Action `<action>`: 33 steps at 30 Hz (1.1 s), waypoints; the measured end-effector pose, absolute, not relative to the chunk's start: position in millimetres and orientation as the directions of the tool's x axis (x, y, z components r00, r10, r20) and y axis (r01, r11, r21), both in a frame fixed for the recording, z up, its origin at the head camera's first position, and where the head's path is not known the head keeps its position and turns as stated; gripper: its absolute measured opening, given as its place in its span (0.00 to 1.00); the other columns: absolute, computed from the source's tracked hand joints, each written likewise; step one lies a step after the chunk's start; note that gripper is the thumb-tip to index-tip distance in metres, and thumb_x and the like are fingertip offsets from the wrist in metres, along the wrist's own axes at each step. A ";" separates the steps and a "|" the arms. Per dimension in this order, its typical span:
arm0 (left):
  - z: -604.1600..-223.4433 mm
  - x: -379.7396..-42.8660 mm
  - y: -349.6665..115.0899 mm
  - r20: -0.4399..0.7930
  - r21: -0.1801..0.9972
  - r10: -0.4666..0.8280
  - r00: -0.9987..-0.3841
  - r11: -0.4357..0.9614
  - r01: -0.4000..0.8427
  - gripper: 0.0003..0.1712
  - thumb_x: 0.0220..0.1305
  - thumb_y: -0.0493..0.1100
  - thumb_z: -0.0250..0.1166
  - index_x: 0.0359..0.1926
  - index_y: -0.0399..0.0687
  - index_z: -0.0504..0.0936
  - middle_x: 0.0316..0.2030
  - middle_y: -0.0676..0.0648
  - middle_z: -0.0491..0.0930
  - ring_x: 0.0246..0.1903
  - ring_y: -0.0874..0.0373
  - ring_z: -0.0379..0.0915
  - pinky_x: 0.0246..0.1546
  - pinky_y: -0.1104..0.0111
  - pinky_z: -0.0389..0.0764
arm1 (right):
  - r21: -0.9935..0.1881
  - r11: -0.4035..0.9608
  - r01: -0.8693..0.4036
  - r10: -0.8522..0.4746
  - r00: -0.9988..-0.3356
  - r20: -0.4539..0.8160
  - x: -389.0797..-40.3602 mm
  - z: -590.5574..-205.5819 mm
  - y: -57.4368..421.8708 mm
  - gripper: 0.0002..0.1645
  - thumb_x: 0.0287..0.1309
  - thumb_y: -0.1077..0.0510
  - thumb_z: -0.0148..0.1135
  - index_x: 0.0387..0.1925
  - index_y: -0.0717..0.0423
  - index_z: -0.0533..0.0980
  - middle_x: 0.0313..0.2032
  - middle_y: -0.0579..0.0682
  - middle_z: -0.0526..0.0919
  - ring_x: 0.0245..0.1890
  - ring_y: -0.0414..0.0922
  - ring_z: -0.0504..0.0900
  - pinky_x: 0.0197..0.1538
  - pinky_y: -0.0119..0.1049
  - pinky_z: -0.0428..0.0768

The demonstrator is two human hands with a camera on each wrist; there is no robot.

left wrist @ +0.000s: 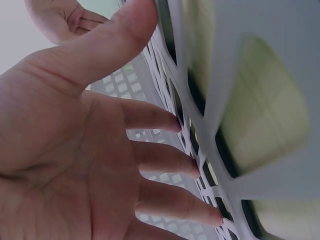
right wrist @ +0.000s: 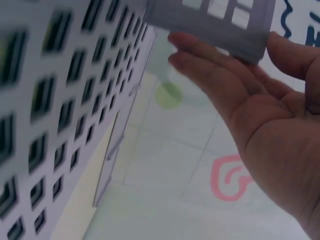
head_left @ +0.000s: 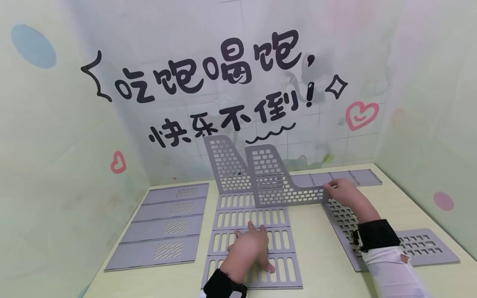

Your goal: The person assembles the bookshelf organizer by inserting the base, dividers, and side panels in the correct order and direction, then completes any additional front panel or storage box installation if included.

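My left hand [head_left: 250,245] lies with fingers spread on a flat grey slatted panel [head_left: 268,229], whose rows have long rounded slots. In the left wrist view, the left hand's fingertips [left wrist: 170,120] touch the slatted surface. With thumb and fingers, my right hand [head_left: 346,195] pinches the low right end of an L-shaped perforated panel [head_left: 273,188], which stands upright at the slatted panel's far part. That pinched end [right wrist: 210,30] shows between thumb and fingers in the right wrist view. Behind it, another perforated panel [head_left: 227,165] stands upright at the slatted panel's far end, partly hidden.
A folded-line grey panel [head_left: 149,227] with hatched cutouts lies at left. Under and beyond my right forearm lies a flat perforated panel [head_left: 428,248]. A narrow grey strip panel [head_left: 324,179] lies along the back right, before the printed wall [head_left: 261,16].
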State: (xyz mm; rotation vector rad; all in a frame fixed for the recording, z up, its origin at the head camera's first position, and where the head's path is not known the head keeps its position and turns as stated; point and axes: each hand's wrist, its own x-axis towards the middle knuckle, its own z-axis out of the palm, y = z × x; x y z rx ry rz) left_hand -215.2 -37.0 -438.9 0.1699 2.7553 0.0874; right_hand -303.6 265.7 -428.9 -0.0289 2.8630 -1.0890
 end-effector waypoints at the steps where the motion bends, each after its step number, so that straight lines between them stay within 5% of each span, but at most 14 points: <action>1: -438.7 -214.9 -37.2 -0.365 0.086 0.128 -0.922 0.991 0.104 0.74 0.37 0.63 0.87 0.83 0.49 0.61 0.83 0.31 0.52 0.76 0.16 0.52 0.50 0.20 0.76 | -0.666 0.746 0.005 -0.052 -0.996 -0.065 -304.8 -429.8 261.4 0.33 0.84 0.51 0.45 0.66 0.81 0.69 0.58 0.78 0.80 0.58 0.68 0.84 0.59 0.61 0.84; 10: -438.2 -214.4 -36.8 -0.362 0.093 0.123 -0.924 0.991 0.095 0.73 0.37 0.62 0.88 0.83 0.50 0.62 0.83 0.32 0.52 0.76 0.16 0.52 0.53 0.19 0.74 | -0.683 0.730 -0.026 -0.099 -0.993 -0.068 -309.7 -438.5 234.3 0.31 0.85 0.57 0.37 0.71 0.82 0.64 0.65 0.79 0.75 0.65 0.71 0.77 0.66 0.64 0.80; 27: -436.7 -216.4 -37.7 -0.368 0.113 0.120 -0.922 0.990 0.084 0.73 0.35 0.61 0.88 0.82 0.49 0.63 0.83 0.31 0.53 0.76 0.14 0.51 0.54 0.18 0.73 | -0.623 0.762 -0.176 -0.259 -0.965 -0.043 -296.2 -444.3 176.0 0.37 0.82 0.57 0.44 0.78 0.80 0.53 0.74 0.79 0.64 0.76 0.74 0.65 0.77 0.66 0.67; 33: -437.3 -216.8 -37.8 -0.371 0.114 0.124 -0.920 0.990 0.087 0.72 0.35 0.62 0.88 0.81 0.48 0.64 0.83 0.30 0.53 0.76 0.14 0.51 0.53 0.18 0.73 | -0.565 0.802 -0.194 -0.287 -0.954 -0.080 -291.7 -452.2 154.6 0.39 0.81 0.59 0.46 0.79 0.80 0.48 0.69 0.80 0.71 0.59 0.63 0.83 0.55 0.55 0.82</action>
